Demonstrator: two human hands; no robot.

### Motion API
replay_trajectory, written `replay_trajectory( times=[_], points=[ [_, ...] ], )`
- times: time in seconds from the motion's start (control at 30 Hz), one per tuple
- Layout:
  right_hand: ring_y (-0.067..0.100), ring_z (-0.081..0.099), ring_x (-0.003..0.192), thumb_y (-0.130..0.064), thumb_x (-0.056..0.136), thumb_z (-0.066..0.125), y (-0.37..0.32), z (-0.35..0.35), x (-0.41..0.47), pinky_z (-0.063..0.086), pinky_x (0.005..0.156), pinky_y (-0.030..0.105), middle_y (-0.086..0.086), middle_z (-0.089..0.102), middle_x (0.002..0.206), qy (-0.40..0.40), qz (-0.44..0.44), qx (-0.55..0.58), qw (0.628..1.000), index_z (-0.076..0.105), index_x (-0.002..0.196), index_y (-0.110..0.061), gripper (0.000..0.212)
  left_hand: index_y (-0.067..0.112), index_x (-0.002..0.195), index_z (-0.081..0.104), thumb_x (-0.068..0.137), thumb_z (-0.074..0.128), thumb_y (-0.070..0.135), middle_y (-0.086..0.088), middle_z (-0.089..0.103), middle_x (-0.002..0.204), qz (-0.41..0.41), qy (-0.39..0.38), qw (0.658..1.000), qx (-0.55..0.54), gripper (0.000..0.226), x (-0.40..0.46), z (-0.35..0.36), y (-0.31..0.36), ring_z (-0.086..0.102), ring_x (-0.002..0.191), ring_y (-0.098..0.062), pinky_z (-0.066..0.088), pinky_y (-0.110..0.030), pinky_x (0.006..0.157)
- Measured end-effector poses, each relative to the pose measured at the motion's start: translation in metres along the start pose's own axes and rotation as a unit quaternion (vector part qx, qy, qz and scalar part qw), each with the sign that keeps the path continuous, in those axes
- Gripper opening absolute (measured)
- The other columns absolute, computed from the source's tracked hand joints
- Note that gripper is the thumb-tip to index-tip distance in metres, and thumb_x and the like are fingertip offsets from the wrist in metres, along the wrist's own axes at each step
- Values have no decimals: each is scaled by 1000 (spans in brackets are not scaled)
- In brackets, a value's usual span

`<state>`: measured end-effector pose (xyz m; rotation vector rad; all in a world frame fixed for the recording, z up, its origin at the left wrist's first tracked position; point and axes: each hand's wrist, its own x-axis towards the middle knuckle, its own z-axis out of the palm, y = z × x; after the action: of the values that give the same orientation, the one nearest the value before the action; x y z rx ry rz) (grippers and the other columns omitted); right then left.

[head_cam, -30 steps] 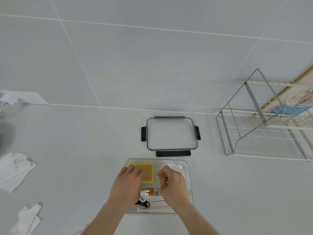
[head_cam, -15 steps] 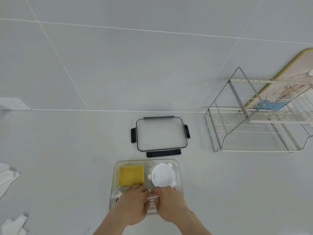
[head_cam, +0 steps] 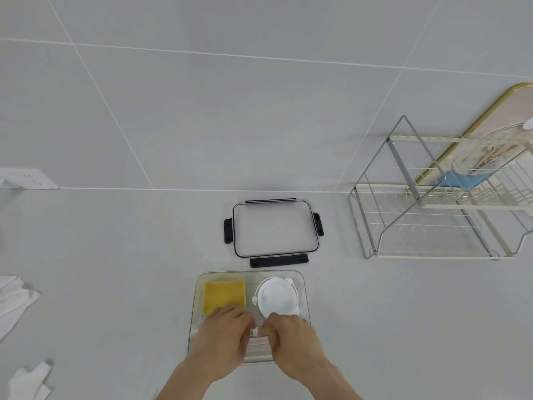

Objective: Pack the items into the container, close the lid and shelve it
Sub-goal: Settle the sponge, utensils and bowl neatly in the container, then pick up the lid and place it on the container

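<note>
At the surface's near edge, both hands, left hand (head_cam: 222, 339) and right hand (head_cam: 294, 339), press into the clear container (head_cam: 303, 287), grip unreadable, and anything proud of the rim risks jamming the lid (head_cam: 275, 229) lying just beyond.

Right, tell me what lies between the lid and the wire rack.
Nothing: in the head view, bare white counter separates the lid from the wire rack.

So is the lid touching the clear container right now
Apart. The head view shows the lid lying flat behind the container, with a strip of bare counter between the lid's front clip and the container's far rim.
</note>
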<state>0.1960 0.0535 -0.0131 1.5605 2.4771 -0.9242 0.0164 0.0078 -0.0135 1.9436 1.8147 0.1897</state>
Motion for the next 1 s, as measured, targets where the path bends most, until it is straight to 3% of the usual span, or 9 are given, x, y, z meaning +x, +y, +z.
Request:
replay_trajectory(
  times=[0.1,0.2,0.37,0.47,0.6,0.7,0.83,0.9,1.0],
  points=[
    [26,64,90,-20,88,42,-3,-4,1,44,69,33,-7,71,101,64,18,13,998,62,106,-29,28,31,98,61,84,49,16,15,66,97,-40,55,998,9,24,2,-16,-5,57,94,-14,41,-23,79],
    [25,63,91,-18,88,45,-3,-7,4,46,70,34,-6,69,103,96,37,7,995,61,109,-27,28,32,103,61,83,49,14,14,65,102,-35,23,998,53,30,1,-23,-10,55,99,-15,42,-26,81],
    [21,50,116,-14,90,47,-3,-2,6,49,85,34,-5,59,119,27,-54,-73,995,60,121,-25,36,34,115,64,84,53,4,15,56,124,2,-113,991,78,45,-5,-10,-17,43,121,-11,34,-26,95],
    [21,43,126,-16,92,45,1,0,7,41,99,34,-5,51,133,-16,-61,-100,993,53,134,-27,44,33,118,64,81,54,-1,17,55,126,-5,-120,991,65,51,-3,-10,-22,43,123,-11,32,-24,96],
    [20,44,126,-17,93,44,0,-2,8,39,101,34,-8,52,135,-19,-51,-93,994,52,136,-31,45,35,117,57,80,53,1,16,59,121,-24,-104,994,30,51,-3,-12,-25,49,117,-13,35,-23,90],
    [17,52,115,-14,90,49,-3,-5,5,47,86,31,-10,61,120,40,-41,-28,998,63,121,-31,38,37,106,54,78,50,7,17,64,110,-84,-51,994,-44,41,-5,-17,-24,58,98,-15,42,-24,73],
    [20,62,89,-12,84,54,-8,-20,11,51,66,34,-7,68,93,174,-17,5,985,70,94,-25,23,38,91,51,85,45,7,25,66,90,-134,90,982,-97,32,3,-39,-34,62,81,-6,50,-28,71],
    [19,64,78,-8,81,60,-7,-34,19,52,63,34,-7,70,87,244,-1,45,969,70,86,-23,19,39,88,52,85,44,5,28,64,83,-154,155,967,-135,34,12,-56,-43,62,76,0,50,-27,67],
    [14,63,69,-7,83,60,0,-58,41,49,62,29,-12,71,82,295,40,106,949,71,85,-25,21,38,91,54,86,44,4,22,68,87,-195,225,932,-204,36,30,-79,-53,66,80,-4,51,-31,71]
  ],
)
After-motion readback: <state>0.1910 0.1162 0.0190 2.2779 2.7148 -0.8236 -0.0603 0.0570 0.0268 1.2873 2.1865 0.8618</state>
